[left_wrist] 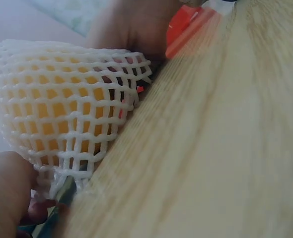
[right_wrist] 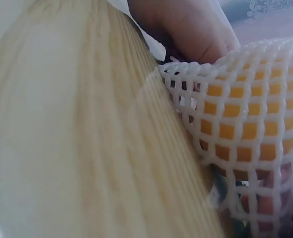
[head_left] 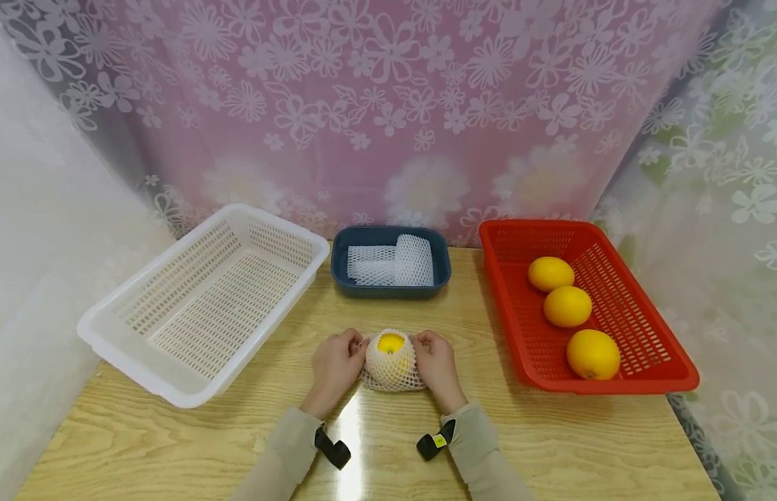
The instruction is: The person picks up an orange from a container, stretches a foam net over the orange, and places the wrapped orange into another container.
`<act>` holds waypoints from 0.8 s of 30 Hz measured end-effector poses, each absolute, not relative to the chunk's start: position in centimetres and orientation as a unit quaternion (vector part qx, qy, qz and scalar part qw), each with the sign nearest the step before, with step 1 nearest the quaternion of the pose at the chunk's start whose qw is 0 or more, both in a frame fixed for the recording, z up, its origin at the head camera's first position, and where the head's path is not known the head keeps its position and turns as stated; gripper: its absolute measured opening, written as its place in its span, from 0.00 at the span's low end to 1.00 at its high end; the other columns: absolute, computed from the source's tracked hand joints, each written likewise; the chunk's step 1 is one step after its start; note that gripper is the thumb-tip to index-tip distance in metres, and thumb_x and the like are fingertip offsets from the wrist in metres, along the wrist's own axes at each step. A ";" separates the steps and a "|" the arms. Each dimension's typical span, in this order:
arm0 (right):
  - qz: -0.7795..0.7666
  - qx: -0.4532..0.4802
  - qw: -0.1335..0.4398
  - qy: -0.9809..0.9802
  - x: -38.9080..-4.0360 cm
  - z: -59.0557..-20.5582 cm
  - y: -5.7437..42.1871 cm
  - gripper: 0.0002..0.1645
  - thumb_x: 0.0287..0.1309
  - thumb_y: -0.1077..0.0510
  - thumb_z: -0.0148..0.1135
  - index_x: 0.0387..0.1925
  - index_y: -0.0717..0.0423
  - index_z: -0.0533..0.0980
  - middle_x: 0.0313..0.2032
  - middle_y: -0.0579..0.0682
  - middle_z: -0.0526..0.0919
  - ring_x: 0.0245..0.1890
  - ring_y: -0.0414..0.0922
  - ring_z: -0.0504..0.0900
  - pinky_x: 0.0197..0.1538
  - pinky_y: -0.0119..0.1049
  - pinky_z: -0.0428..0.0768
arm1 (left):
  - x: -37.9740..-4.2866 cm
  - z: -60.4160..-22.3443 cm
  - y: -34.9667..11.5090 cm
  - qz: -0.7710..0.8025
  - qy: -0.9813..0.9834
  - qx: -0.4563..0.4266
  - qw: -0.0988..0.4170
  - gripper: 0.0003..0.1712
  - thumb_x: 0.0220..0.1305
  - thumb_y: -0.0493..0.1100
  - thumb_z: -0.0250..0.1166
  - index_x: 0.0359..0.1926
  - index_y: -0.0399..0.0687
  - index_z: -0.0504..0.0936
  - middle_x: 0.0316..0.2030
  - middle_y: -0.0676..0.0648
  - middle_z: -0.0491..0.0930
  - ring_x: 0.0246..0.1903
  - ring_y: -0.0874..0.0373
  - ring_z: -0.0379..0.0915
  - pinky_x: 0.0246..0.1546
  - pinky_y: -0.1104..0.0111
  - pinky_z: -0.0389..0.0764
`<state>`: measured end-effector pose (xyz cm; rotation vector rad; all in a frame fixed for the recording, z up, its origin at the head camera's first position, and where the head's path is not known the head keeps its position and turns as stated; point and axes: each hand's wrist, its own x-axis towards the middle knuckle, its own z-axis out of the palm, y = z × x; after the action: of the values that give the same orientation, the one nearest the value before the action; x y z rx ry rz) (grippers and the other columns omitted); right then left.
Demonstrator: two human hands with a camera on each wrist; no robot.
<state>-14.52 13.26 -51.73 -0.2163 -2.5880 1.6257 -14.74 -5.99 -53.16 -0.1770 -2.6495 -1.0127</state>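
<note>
A round yellow fruit (head_left: pixel 390 342) sits on the table in front of me, inside a white foam net (head_left: pixel 396 376). Its top shows bare through the net's open upper end. My left hand (head_left: pixel 335 364) pinches the net at its left side with thumb and fingers. At the opposite side, my right hand (head_left: pixel 437 362) pinches the net too. In the left wrist view the mesh (left_wrist: pixel 62 109) spreads loosely around the fruit and flares near the table. The right wrist view shows the mesh (right_wrist: pixel 258 116) bunched towards the right hand's thumb (right_wrist: pixel 196 37).
To the right stands a red basket (head_left: pixel 507 327) with three yellow fruits (head_left: pixel 567 306) in it. A white basket (head_left: pixel 263 334) is at the left. Between them, at the back, a dark blue tray (head_left: pixel 391 293) holds more foam nets (head_left: pixel 415 261). A pink curtain (head_left: pixel 388 139) hangs behind.
</note>
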 end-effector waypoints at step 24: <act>0.516 -0.067 0.071 -0.851 -14.2 -52.0 13.1 0.10 0.65 0.61 0.63 0.30 0.65 0.81 0.20 0.50 0.81 0.20 0.40 0.74 0.26 0.34 0.74 | -14.3 -53.2 -5.8 -0.555 -0.785 -0.271 -0.045 0.48 0.60 0.63 0.66 0.74 0.52 0.58 0.69 0.49 0.62 0.65 0.50 0.57 0.61 0.47 0.64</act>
<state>-14.22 13.07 -52.04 -0.2019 -2.5600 1.5505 -14.30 -5.76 -53.24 -0.8779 -2.5413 -1.7946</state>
